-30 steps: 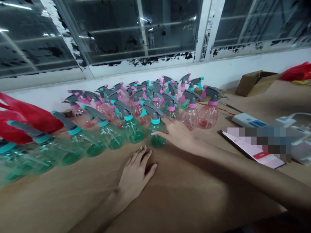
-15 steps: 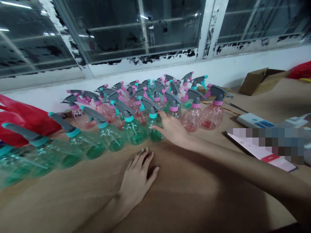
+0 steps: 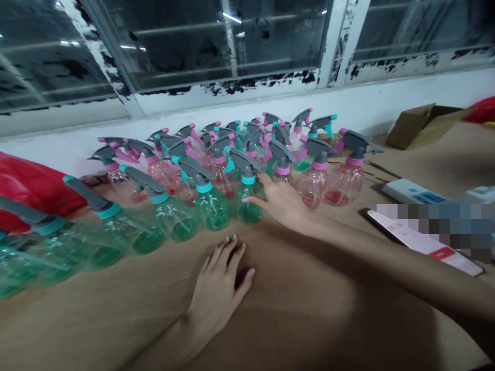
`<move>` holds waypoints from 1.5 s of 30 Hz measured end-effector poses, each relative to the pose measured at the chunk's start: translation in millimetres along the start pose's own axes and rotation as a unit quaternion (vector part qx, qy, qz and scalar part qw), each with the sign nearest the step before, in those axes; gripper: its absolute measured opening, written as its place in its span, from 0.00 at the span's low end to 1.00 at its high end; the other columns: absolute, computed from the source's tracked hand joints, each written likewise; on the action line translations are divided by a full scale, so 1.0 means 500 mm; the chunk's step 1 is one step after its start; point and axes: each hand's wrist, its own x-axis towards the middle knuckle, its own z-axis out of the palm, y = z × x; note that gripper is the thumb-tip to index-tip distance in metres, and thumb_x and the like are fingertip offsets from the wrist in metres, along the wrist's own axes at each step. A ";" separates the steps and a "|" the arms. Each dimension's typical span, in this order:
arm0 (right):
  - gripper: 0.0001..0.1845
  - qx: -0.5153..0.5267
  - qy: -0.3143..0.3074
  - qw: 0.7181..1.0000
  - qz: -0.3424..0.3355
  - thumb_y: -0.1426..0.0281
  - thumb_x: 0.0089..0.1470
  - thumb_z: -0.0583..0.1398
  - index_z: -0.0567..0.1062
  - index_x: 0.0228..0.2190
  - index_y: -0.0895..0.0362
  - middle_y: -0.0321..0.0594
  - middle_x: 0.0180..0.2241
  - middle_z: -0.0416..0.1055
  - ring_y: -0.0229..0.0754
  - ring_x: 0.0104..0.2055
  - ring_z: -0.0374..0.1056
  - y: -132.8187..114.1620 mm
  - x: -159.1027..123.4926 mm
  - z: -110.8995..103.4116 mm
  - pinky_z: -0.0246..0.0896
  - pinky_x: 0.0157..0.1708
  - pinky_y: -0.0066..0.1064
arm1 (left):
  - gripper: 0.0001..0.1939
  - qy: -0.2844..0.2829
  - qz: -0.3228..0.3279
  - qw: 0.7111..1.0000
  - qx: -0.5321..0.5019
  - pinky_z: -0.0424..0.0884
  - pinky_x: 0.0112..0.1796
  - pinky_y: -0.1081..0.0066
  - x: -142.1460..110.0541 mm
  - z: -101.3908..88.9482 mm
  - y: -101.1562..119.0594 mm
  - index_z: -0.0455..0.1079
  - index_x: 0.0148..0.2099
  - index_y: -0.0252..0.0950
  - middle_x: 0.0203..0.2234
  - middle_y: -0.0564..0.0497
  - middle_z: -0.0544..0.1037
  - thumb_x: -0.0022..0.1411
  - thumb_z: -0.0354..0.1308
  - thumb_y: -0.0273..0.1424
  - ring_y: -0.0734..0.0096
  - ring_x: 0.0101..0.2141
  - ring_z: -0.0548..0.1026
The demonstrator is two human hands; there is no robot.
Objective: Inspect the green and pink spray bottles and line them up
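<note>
- Two bare hands of mine show in the head view, the left palm down on the brown table [image 3: 127, 319], the right reaching farther forward.
- My left hand [image 3: 216, 288] lies flat, fingers loosely spread and pointing away from me, thumb held well out to the right; it holds nothing.
- My right hand [image 3: 284, 203] comes in from the right with the forearm low and slanting. Its thumb and forefinger clasp the right side of one green spray bottle [image 3: 248, 207], just below the turquoise collar. I cannot tell how my other fingers sit.
- That bottle stands upright on the table, at the right end of the front row, ahead of my left hand.
- Six green bottles make up this row, counting the one I hold; the leftmost is cut off by the picture's edge.
- Three pink-collared bottles [image 3: 344, 185] stand to the right of it, the nearest partly behind my right hand.
- Many more, pink and green, crowd behind [image 3: 218, 159]; they overlap too much for me to count.
- One phone [image 3: 421, 239] and one white device [image 3: 413, 193] lie to my right.
- One open cardboard box [image 3: 421, 126] sits beyond them.
- Two red bags [image 3: 34, 185] show, one at each side.
</note>
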 end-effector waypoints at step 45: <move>0.33 -0.027 0.008 0.990 0.135 0.53 0.52 0.59 0.65 0.51 0.65 0.53 0.33 0.76 0.57 0.39 0.73 0.081 -0.010 -0.048 0.63 0.32 0.39 | 0.20 0.019 -0.008 1.000 -0.005 0.65 0.51 0.55 -0.002 0.007 -0.013 0.62 0.58 0.35 0.55 0.43 0.69 0.68 0.49 0.37 0.54 0.55 0.66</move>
